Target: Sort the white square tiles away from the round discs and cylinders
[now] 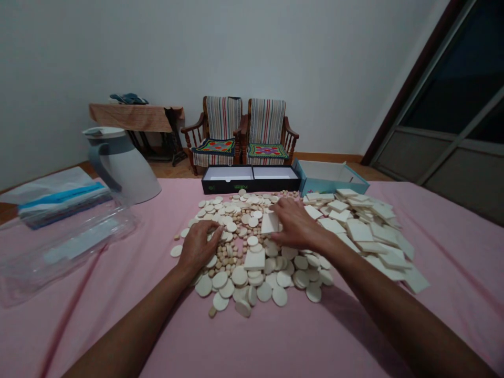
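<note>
A heap of pale round discs [252, 273] and small beads lies mid-table on the pink cloth [275, 341]. To its right spreads a heap of pale square tiles [370, 231]. My right hand [299, 226] rests on the heap with its fingers pinched on one square tile [270, 222]. My left hand [199, 244] lies palm down on the discs at the heap's left edge, fingers curled over them; what is under the fingers is hidden. Another square tile [255, 259] lies on the discs between my hands.
A black tray box [252, 185] and a light blue box [334, 181] stand open behind the heaps. A white jug [122, 165] stands at the back left, with clear plastic bags [59, 236] beside it. Two striped chairs [240, 131] and a side table stand by the wall.
</note>
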Demonstrator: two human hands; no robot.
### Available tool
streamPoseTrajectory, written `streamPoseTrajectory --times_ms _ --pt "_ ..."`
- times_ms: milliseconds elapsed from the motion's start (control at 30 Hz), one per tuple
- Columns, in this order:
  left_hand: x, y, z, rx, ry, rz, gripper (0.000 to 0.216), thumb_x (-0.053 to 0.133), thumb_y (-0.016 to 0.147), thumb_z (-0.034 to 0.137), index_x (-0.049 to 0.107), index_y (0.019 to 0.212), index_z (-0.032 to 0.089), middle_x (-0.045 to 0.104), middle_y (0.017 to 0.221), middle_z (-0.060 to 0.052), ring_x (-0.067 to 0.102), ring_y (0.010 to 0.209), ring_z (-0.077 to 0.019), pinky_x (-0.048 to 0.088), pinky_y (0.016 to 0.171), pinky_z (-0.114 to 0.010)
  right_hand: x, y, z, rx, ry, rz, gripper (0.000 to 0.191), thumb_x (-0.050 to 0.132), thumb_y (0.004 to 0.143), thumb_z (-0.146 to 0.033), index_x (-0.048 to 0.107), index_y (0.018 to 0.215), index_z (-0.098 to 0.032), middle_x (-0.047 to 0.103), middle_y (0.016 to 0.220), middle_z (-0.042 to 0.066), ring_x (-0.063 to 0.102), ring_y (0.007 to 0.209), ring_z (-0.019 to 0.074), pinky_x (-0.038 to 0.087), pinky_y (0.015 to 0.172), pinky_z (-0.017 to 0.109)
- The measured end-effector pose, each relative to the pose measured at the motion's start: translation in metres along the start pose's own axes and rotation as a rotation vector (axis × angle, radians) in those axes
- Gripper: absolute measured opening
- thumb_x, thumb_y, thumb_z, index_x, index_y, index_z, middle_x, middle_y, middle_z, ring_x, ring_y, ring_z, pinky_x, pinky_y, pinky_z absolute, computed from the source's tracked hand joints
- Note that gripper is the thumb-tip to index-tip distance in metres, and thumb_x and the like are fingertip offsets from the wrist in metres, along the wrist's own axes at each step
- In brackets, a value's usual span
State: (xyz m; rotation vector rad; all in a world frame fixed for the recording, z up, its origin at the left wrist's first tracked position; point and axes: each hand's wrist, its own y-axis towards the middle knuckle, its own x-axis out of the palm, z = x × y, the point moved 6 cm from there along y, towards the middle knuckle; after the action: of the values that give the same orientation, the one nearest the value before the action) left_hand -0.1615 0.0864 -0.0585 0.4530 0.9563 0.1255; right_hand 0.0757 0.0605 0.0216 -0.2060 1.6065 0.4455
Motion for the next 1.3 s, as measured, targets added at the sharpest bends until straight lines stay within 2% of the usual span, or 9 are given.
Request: streamPoseTrajectory --times_ms 167,267,400,600,733,933,1033,1133,1300 --pt "-0.001 0.0 0.0 -0.001 0.022 0.004 0.036 0.044 0.089 0.049 0.065 0.091 0.019 0.07 0.099 -0.009 0.061 0.096 -0.0262 0.046 0.087 -0.04 0.007 -0.055 0.116 0.171 0.324 0.041 0.046 0.064 0.075 -0.036 0.058 0.118 -0.02 0.059 0.119 0.011 0.055 0.108 0.0267 0.044 0.093 0.041" --pt "-0.001 0.001 0.0 0.005 0.027 0.006 0.038 0.044 0.088 0.05 0.066 0.091 0.019 0.07 0.1 -0.009 0.061 0.097 -0.0268 0.046 0.088 -0.041 0.009 -0.085 0.158 0.192 0.371 0.016 0.049 0.062 0.074 -0.04 0.059 0.12 -0.02 0.06 0.12 0.012 0.057 0.108 0.0271 0.045 0.094 0.042" --pt "0.0 0.002 -0.001 -0.003 0.035 -0.012 0.037 0.045 0.088 0.049 0.066 0.091 0.019 0.07 0.099 -0.009 0.061 0.097 -0.0264 0.046 0.087 -0.04 0.011 -0.11 0.182 0.205 0.33 -0.015 0.049 0.061 0.074 -0.044 0.061 0.117 -0.022 0.062 0.118 0.012 0.058 0.11 0.0291 0.045 0.097 0.045" --pt "0.0 0.002 -0.001 -0.006 0.035 -0.014 0.037 0.045 0.088 0.049 0.066 0.091 0.019 0.07 0.099 -0.009 0.061 0.097 -0.0261 0.046 0.09 -0.04 0.018 -0.122 0.194 0.21 0.338 -0.003 0.052 0.06 0.074 -0.048 0.061 0.121 -0.024 0.055 0.136 0.013 0.048 0.128 0.0326 0.039 0.105 0.05" --pt "-0.001 0.001 0.001 -0.011 0.027 -0.011 0.037 0.045 0.088 0.05 0.066 0.091 0.019 0.07 0.099 -0.009 0.061 0.097 -0.0261 0.046 0.089 -0.04 0.012 -0.101 0.163 0.164 0.371 0.102 0.046 0.055 0.081 -0.045 0.061 0.12 -0.023 0.058 0.132 0.013 0.051 0.125 0.0315 0.038 0.105 0.05" --pt "-0.002 -0.001 0.003 -0.002 0.01 -0.003 0.035 0.045 0.088 0.048 0.065 0.091 0.02 0.07 0.1 -0.009 0.061 0.098 -0.0257 0.046 0.089 -0.041 0.013 -0.062 0.021 -0.198 0.49 -0.025 0.031 0.057 0.084 -0.023 0.063 0.114 -0.023 0.063 0.117 0.008 0.057 0.11 0.0224 0.043 0.097 0.04" --pt "-0.002 -0.001 0.003 0.013 0.013 0.001 0.033 0.045 0.088 0.046 0.065 0.09 0.02 0.07 0.099 -0.008 0.061 0.098 -0.0253 0.046 0.089 -0.04 0.02 -0.054 -0.032 -0.331 0.449 -0.114 0.032 0.06 0.08 -0.016 0.063 0.111 -0.019 0.062 0.114 0.009 0.055 0.107 0.0214 0.043 0.093 0.035" --pt "-0.001 -0.001 0.003 0.03 0.02 -0.008 0.032 0.046 0.088 0.045 0.065 0.09 0.02 0.07 0.099 -0.008 0.061 0.098 -0.0255 0.045 0.089 -0.041 0.033 -0.047 -0.051 -0.342 0.366 -0.127 0.02 0.058 0.082 -0.014 0.066 0.1 -0.017 0.063 0.105 0.009 0.056 0.098 0.021 0.044 0.086 0.033" --pt "-0.001 0.0 0.003 0.042 0.023 -0.016 0.033 0.046 0.088 0.046 0.065 0.09 0.019 0.069 0.099 -0.009 0.061 0.097 -0.0266 0.046 0.088 -0.042 0.035 -0.04 -0.035 -0.237 0.517 0.106 0.019 0.049 0.094 -0.023 0.067 0.096 -0.019 0.065 0.098 0.008 0.056 0.096 0.0191 0.044 0.084 0.032"
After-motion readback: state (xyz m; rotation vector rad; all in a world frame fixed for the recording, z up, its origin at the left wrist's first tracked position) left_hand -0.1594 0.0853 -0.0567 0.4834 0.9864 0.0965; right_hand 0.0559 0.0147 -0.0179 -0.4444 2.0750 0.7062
